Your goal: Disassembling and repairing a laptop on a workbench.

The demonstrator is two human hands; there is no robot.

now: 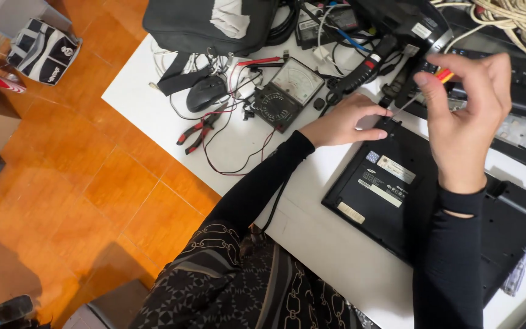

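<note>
The black plastic laptop base [421,201] lies upside down near the white table's [312,237] front edge. The left hand [345,122] presses flat on its corner to steady it, holding nothing, while the right hand [464,109] pinches a thin red-and-yellow-handled screwdriver [424,91], tip down at that corner.

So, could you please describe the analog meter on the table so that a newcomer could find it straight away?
Start at the white table and look past the person's left hand, toward the black bag. The analog meter lies flat there among red and black wires, beside the black mouse. It alone has a pale needle-scale window above a round dial.
</note>
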